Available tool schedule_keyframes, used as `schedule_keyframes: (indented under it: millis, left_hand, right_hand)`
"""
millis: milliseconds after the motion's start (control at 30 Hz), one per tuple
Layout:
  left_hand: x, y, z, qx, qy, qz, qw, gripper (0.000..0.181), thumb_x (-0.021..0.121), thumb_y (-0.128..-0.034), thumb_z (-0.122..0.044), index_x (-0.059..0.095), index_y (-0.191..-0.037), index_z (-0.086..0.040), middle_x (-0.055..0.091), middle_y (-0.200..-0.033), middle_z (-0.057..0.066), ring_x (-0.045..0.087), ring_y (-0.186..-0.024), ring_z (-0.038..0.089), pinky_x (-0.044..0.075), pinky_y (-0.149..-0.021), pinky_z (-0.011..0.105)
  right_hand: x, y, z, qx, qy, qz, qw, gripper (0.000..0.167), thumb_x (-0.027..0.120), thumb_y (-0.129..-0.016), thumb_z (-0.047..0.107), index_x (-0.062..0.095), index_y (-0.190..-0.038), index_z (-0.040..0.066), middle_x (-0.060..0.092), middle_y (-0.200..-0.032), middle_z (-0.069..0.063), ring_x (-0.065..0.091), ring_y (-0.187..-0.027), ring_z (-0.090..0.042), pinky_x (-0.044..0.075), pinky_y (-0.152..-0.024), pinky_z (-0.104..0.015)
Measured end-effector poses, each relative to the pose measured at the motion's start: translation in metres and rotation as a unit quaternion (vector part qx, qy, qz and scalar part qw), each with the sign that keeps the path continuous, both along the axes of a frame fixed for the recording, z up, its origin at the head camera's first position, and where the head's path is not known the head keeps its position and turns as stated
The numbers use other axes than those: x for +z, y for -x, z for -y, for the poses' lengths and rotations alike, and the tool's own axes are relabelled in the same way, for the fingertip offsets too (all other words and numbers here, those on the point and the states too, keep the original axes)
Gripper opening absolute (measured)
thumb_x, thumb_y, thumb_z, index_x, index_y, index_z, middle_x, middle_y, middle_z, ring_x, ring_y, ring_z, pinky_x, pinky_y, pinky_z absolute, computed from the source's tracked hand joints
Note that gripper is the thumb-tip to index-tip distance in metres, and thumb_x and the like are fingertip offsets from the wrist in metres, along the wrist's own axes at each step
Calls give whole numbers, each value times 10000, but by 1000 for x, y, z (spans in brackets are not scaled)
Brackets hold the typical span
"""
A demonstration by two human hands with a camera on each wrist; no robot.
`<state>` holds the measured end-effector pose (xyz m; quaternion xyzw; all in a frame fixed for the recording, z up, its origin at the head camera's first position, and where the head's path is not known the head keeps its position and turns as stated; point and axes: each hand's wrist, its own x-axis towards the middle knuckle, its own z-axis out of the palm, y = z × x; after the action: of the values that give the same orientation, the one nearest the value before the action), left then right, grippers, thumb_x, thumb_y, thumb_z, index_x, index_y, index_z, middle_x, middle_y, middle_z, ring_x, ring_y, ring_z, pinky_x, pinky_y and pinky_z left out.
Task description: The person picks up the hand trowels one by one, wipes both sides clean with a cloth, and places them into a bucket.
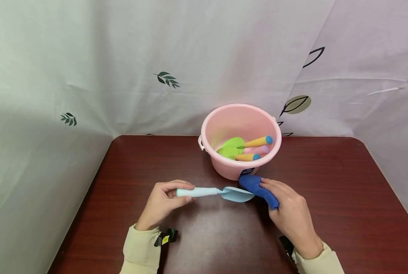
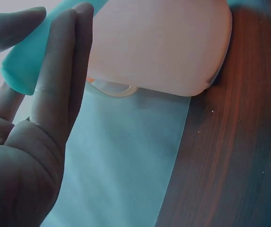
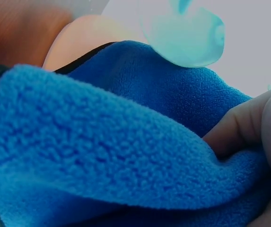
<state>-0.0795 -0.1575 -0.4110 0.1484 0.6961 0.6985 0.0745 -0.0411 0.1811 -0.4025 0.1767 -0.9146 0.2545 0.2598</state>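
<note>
My left hand [image 1: 165, 198] pinches the pale handle of a light-blue toy trowel [image 1: 237, 194] between thumb and fingers, above the table. The trowel's blade points right. In the left wrist view the handle end [image 2: 21, 71] shows between the thumb and fingers. My right hand [image 1: 290, 209] grips a folded blue cloth [image 1: 256, 186] near the blade's tip. In the right wrist view the fluffy cloth [image 3: 92, 142] fills much of the picture, with the blade [image 3: 189, 40] at its upper edge; whether they touch I cannot tell.
Behind the hands stands a pink bucket [image 1: 221, 167] on the brown table [image 1: 149, 156]. It holds green-bladed toy trowels [image 1: 234, 144] with yellow and blue handles, and a pink handle [image 1: 256, 150]. A white curtain [image 1: 190, 45] with printed leaves hangs behind the table.
</note>
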Motion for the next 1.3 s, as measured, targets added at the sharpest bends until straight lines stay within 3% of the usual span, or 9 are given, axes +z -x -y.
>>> schedule_keyframes:
  millis: [367,633,800,900,1000,1100,1300]
  left_hand:
    - [-5,2,-11,425,479,-437,9970,124,846,-769,9,788,-879,5,725,-965,132,672,-876,175,514,-648,206]
    - [-7,1,-19,600,636,-536,9947,115,870,-754,-21,802,-845,-40,740,-952,93,671,-838,164,482,-598,188]
    - [-8,0,-22,784,859,-556,9917,214,900,-735,-82,815,-931,-83,754,-966,45,648,-766,118,464,-581,166]
    - [-7,0,-23,880,940,-571,9900,259,910,-726,-108,816,-967,-104,760,-966,28,609,-702,85,444,-557,158]
    - [-6,-1,-25,867,866,-480,9913,284,910,-724,-105,814,-992,-100,767,-965,37,600,-665,66,446,-543,156]
    - [-6,-1,-26,831,766,-241,9933,308,909,-726,-98,808,-1016,-88,769,-934,58,643,-660,81,492,-562,171]
    - [-4,-1,-28,814,583,159,9948,303,903,-730,-75,796,-1013,-53,763,-874,96,724,-736,178,572,-639,251]
  right_hand:
    - [0,-1,3,85,358,-109,9993,504,682,-659,-167,740,-1124,17,711,-1194,-68,675,-1076,-261,269,-1057,-64]
    - [0,-2,6,288,761,-166,9965,491,631,-694,-164,739,-1135,23,704,-1206,-97,659,-1094,-294,314,-1071,-107]
    - [-1,-2,10,613,984,-511,9919,485,630,-712,-117,734,-1163,29,694,-1236,-98,659,-1104,-291,366,-1074,-163]
    - [-1,-2,13,856,1088,-726,9877,424,614,-782,-24,722,-1189,23,685,-1257,-110,654,-1119,-291,381,-1077,-192]
    - [-2,-3,16,1022,1081,-900,9848,338,561,-928,132,712,-1205,8,682,-1256,-130,642,-1147,-283,383,-1085,-215]
    - [-3,-5,20,1171,1029,-1046,9822,401,497,-1016,270,701,-1215,-12,679,-1253,-153,630,-1172,-278,373,-1100,-235]
    - [-6,-6,28,1753,925,-959,9755,374,504,-992,163,664,-1268,-32,647,-1302,-179,611,-1213,-311,351,-1123,-262]
